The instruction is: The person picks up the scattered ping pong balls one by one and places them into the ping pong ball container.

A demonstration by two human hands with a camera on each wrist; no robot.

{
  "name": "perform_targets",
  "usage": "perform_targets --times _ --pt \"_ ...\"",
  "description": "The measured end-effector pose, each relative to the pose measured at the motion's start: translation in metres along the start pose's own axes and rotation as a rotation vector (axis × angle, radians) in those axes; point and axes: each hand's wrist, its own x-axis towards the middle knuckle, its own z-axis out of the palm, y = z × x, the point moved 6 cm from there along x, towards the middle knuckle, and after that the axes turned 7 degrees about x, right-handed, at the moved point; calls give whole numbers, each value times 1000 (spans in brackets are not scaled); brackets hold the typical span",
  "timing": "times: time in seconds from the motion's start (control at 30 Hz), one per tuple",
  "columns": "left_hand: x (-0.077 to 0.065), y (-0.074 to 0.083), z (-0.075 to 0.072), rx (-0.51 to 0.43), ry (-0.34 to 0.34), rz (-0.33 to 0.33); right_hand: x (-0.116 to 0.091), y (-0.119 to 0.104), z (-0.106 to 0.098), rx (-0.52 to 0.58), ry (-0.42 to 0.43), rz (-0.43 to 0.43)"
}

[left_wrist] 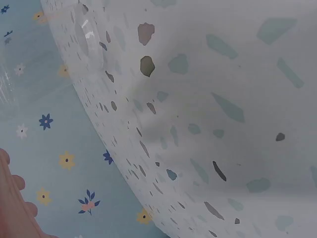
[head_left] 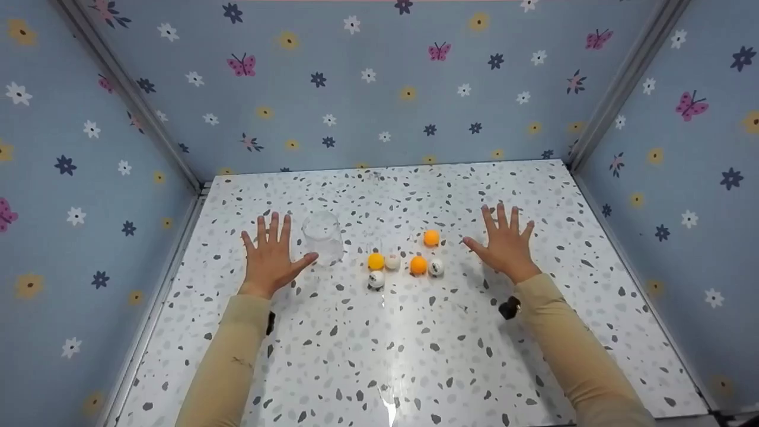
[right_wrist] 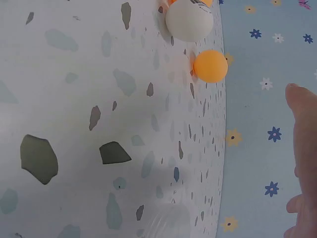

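My left hand [head_left: 270, 258] has its fingers spread and holds nothing, just left of a clear, see-through container [head_left: 323, 237] standing on the speckled table. My right hand [head_left: 504, 246] is likewise spread, to the right of the balls. Between the hands lie small table-tennis-style balls: an orange ball [head_left: 431, 238] farthest back, another orange ball [head_left: 418, 265] beside a white ball [head_left: 436, 267], and a yellow-orange ball [head_left: 376, 261] close to two white balls [head_left: 376, 279]. In the right wrist view, an orange ball [right_wrist: 211, 66] and a printed white ball [right_wrist: 189, 20] appear beyond the fingers.
The speckled white table [head_left: 332, 367] is enclosed by blue flowered panels [head_left: 367, 77] at the back and both sides, with grey metal posts [head_left: 136, 101] at the corners. A clear ribbed object [right_wrist: 171, 220] shows at the bottom of the right wrist view.
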Motion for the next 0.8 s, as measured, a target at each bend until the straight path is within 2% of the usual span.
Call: perform_targets --times 0.57,0.8 --pt "3 8 -1 -34 14 -3 4 -3 -1 -3 5 -19" --pt "5 9 3 -69 -1 -12 5 -6 0 50 22 -43"
